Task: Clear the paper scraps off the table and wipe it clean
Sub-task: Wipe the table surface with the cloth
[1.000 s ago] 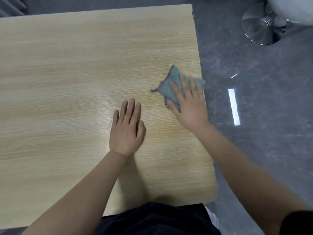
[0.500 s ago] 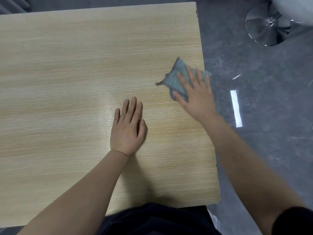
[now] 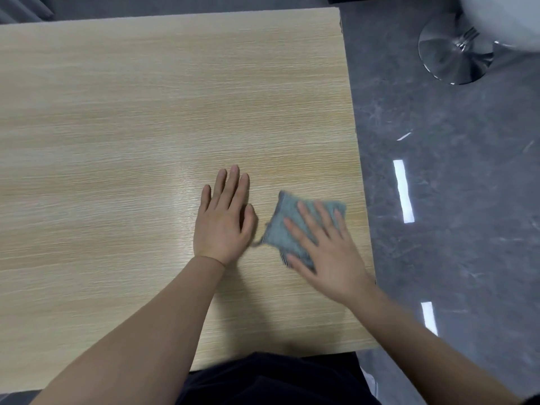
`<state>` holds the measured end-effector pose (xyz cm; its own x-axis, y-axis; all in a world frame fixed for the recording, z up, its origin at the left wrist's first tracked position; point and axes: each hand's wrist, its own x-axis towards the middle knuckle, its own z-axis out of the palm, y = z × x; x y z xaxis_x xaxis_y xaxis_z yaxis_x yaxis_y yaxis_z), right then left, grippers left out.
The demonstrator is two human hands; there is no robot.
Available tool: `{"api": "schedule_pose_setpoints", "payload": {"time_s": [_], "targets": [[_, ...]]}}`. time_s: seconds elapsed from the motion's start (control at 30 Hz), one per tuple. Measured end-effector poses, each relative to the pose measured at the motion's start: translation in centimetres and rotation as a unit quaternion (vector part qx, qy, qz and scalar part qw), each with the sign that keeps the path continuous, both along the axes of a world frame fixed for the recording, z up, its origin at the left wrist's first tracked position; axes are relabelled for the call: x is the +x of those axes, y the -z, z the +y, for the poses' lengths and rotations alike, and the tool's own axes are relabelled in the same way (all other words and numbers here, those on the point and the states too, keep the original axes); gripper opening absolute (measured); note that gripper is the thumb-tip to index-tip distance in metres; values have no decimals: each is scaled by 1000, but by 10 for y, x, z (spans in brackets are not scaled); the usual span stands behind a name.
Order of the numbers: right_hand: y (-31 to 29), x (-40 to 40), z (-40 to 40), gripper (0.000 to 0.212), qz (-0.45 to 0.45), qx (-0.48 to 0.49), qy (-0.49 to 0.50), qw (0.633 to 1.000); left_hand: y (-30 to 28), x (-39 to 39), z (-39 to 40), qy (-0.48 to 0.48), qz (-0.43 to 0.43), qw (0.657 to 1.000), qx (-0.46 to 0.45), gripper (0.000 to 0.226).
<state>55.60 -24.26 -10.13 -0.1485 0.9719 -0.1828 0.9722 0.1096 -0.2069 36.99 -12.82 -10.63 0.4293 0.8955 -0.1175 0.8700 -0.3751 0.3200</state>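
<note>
I am seeing the left hand (image 3: 223,222) lying flat on the wooden table (image 3: 117,127) just left of centre frame, fingers straight and together, holding nothing. Just to its right, the right hand (image 3: 327,255) is pressing straight, spread fingers onto a blurred grey-blue cloth (image 3: 280,229) near the table's right edge, lower centre-right. At the upper right, a chrome chair base (image 3: 450,54) is standing on the dark floor (image 3: 453,200).

Dark grey marbled floor (image 3: 455,200), glossy, with bright light reflections (image 3: 403,190). Chrome chair base (image 3: 455,51) stands on it, far right of table (image 3: 117,112).
</note>
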Motion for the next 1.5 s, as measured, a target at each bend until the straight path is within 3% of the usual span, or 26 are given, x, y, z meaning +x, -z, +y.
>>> {"api": "schedule_pose_setpoints", "payload": {"time_s": [0.13,0.3,0.43,0.63,0.8,0.93,1.13,1.27,1.37,1.5], "targets": [[5,23,10,61,4,6,-67,998,0,0,0,2,-5,1000,0,57],[10,66,96,65,5,21,120,993,0,1,0,-4,-7,1000,3,58],[7,70,123,63,24,9,178,984,1,0,-1,-6,-10,1000,4,58],[8,27,32,62,-3,29,155,987,2,1,-1,-3,-11,1000,7,57],[2,-28,-61,61,-9,8,30,999,3,-1,-1,10,3,1000,0,58],[5,-22,-63,60,0,12,-50,999,-1,-10,-7,36,8,999,-21,61],[9,28,30,64,-3,15,163,987,-4,-41,-58,60,3,998,-26,62],[7,33,53,63,5,-2,226,974,-4,-55,-84,58,8,998,-33,60],[8,8,24,62,-15,17,219,975,-4,-61,-94,66,12,997,-28,59],[8,-37,-55,62,-14,17,140,990,1,-65,-93,74,14,997,-9,58]]}}
